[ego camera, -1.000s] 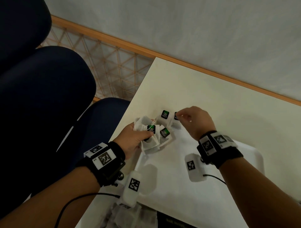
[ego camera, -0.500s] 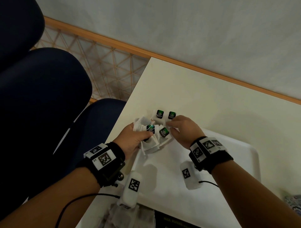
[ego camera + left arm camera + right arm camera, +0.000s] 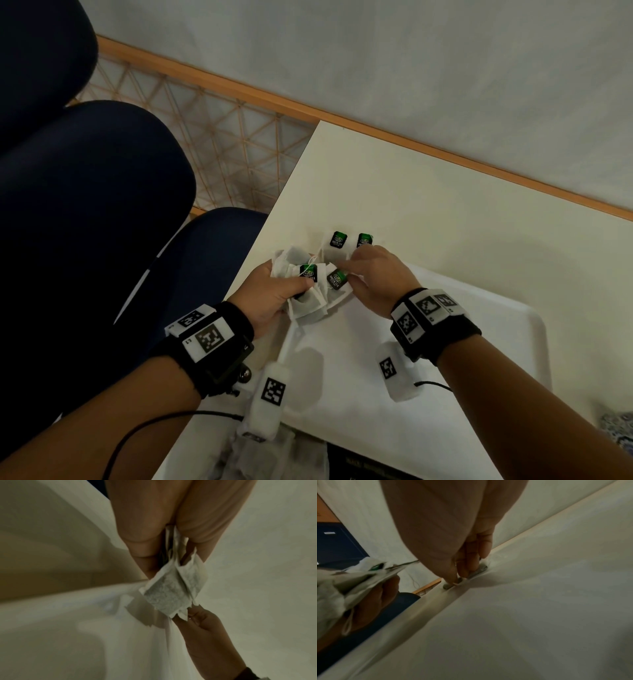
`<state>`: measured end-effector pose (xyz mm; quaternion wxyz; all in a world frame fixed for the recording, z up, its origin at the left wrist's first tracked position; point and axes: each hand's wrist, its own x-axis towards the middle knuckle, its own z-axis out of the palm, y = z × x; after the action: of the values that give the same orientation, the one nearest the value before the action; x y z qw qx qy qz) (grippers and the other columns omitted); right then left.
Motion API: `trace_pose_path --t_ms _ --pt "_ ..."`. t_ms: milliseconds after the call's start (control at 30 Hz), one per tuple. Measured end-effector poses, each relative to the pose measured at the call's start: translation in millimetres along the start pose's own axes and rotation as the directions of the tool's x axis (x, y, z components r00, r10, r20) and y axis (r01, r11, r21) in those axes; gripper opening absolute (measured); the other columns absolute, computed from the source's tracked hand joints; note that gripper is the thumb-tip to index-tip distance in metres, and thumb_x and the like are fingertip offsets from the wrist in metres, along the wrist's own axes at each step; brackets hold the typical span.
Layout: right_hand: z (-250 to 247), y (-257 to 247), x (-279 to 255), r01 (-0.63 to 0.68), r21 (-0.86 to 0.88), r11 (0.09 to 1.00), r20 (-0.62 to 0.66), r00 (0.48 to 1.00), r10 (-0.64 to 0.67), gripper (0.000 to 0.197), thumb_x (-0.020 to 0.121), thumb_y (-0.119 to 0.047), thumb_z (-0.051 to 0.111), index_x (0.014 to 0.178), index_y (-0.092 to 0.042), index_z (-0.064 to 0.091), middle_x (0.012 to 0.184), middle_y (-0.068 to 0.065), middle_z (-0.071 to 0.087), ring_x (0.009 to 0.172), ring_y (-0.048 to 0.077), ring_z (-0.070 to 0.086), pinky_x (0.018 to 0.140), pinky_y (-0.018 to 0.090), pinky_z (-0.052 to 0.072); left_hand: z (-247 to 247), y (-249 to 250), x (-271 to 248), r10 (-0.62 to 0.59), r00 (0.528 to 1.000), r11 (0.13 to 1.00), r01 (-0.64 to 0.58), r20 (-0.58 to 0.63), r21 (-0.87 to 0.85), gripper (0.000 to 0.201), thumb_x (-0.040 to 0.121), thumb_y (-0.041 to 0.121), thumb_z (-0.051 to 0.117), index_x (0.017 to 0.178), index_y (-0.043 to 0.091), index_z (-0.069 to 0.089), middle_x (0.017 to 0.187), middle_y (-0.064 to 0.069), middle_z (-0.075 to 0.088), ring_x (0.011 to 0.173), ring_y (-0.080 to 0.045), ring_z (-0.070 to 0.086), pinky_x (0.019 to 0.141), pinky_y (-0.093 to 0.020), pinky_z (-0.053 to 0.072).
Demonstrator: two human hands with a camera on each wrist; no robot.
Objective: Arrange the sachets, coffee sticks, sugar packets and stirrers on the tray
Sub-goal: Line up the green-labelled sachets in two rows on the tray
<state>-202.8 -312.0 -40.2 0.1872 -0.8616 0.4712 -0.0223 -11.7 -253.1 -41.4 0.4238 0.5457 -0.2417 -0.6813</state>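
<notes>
**Operator:** White filter paper, green tags. That was what I had in the left hand (image 3: 274,294): a bunch of tea sachets (image 3: 308,291), thumb clamped over the top one so the fan stayed together above the tray's (image 3: 507,318) far-left corner.

**Colleague:** And the right hand?

**Operator:** My right hand (image 3: 373,274) was down at the tray's far edge, fingertips (image 3: 465,569) pressing a sachet flat there, fingers bent over it. I could not tell from the pictures whether they pinched it or only pushed on it. I judged it was being squared up beside its neighbours.

**Colleague:** How many were already laid out?

**Operator:** 2 sachets (image 3: 337,246) lay side by side along that far rim, green tags (image 3: 338,238) up and pointing away from me. Laying them tag-up in a row kept the labels readable and left the bare tray floor free for the other items.

**Colleague:** So how far along?

**Operator:** Early, I'd say. The bunch was still in my left hand, and I saw no coffee sticks, sugar packets or stirrers on the tray. More sachets seemed to lie on the desk (image 3: 411,192) near my left wrist, though that part was blurred.
</notes>
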Motion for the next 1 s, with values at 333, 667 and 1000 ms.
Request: trace_pose_path --t_ms 333,667,1000 --pt "-3.4 15.0 -12.1 -0.152 0.139 0.978 0.065 0.987 0.145 0.046 0.081 -0.018 0.034 0.107 -0.021 0.072 0.103 0.002 0.064 0.101 0.024 0.058 0.084 0.029 0.044 7.3 -2.7 2.2 -0.006 1.000 1.000 0.006 -0.004 0.010 0.037 0.086 -0.007 0.059 0.122 0.004 0.058 0.108 -0.019 0.066 0.094 -0.028 0.065 0.087 -0.044 0.052" --pt "-18.6 -2.0 -15.2 -0.333 0.646 0.687 0.125 0.934 0.336 0.012 0.083 -0.035 0.070 0.090 -0.026 0.075 0.078 -0.009 0.072 0.069 0.003 0.063 0.069 0.018 0.049 14.7 -0.1 1.3 0.029 0.999 0.999 -0.028 0.026 -0.026 0.032 0.086 -0.009 0.057 0.112 0.009 0.062 0.092 -0.009 0.071 0.078 -0.018 0.070 0.063 -0.029 0.057" --pt "-26.6 9.9 -13.6 -0.271 0.634 0.724 0.039 0.947 0.320 0.018 0.089 -0.010 0.061 0.092 -0.026 0.069 0.077 -0.004 0.070 0.065 0.000 0.061 0.069 0.014 0.048 4.1 0.2 -1.0 0.047 0.998 0.998 -0.049 -0.048 -0.039 0.032 0.086 -0.008 0.058 0.114 0.007 0.059 0.092 -0.010 0.064 0.079 -0.019 0.065 0.071 -0.034 0.054"
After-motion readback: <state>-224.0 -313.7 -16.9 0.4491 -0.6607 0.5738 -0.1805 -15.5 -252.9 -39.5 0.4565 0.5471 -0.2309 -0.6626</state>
